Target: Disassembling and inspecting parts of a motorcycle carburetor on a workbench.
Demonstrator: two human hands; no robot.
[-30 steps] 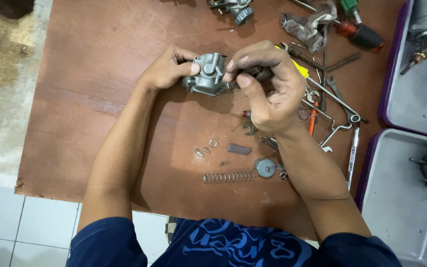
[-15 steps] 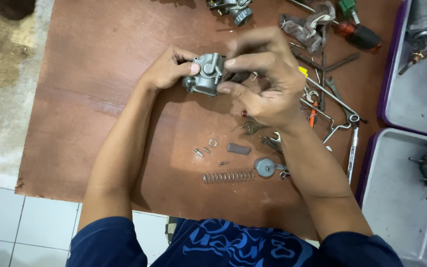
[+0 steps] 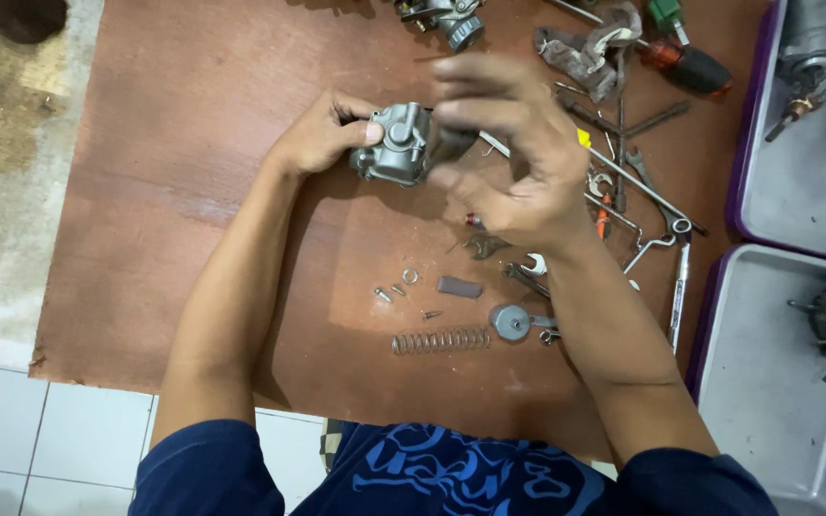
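Observation:
My left hand [image 3: 322, 134] grips the left side of a small grey cast-metal carburettor-like body [image 3: 396, 148], held just above the brown board [image 3: 193, 191]. My right hand [image 3: 513, 158] hovers at the body's right side, motion-blurred, fingers spread and curled over it. Nothing shows between those fingers, and I cannot tell whether the fingertips touch the body. Below the hands lie a coil spring [image 3: 442, 339], a round metal cap [image 3: 510, 320], a small grey block [image 3: 459, 287] and a few tiny screws [image 3: 389, 291].
Wrenches and thin rods [image 3: 642, 191] lie scattered right of my right hand. A rag [image 3: 590, 48], a red-and-black screwdriver [image 3: 685, 62] and another metal assembly [image 3: 446, 19] sit at the far edge. Two purple-rimmed grey trays [image 3: 767, 191] [image 3: 719, 315] with parts stand on the right.
My right hand was pinching at the body's right end; it has since lifted and opened its fingers, moving up and slightly left. The left hand and the body stayed nearly still.

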